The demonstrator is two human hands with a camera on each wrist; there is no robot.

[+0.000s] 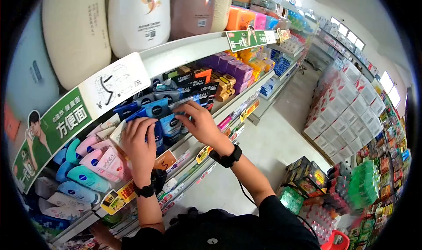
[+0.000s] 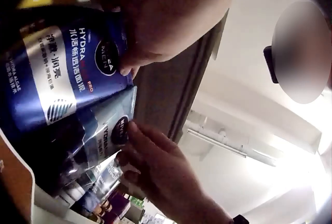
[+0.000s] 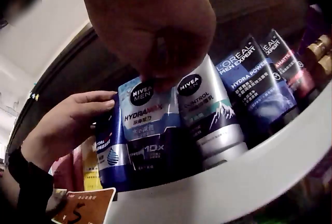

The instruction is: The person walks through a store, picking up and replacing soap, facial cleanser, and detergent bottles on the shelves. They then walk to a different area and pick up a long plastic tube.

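Note:
At the shelf front, my left hand (image 1: 139, 141) pinches the upper end of a dark blue face wash tube (image 2: 88, 97), its thumb on the front near the round Nivea Men label. Beside it stands a light blue Nivea Men face wash tube (image 3: 150, 117). My right hand (image 1: 203, 123) holds this one by its top, thumb against the label in the left wrist view. Both tubes are upright, side by side and overlapping. A silver and white Nivea Men tube (image 3: 210, 104) stands just right of them, partly behind my right hand in the right wrist view.
L'Oréal tubes (image 3: 254, 81) stand further right, and pink Pond's tubes (image 1: 110, 163) further left. A white shelf lip (image 3: 218, 193) with a brown price card (image 3: 85, 207) runs in front. Large bottles (image 1: 140, 21) fill the shelf above. Stacked cartons (image 1: 345, 113) stand across the aisle.

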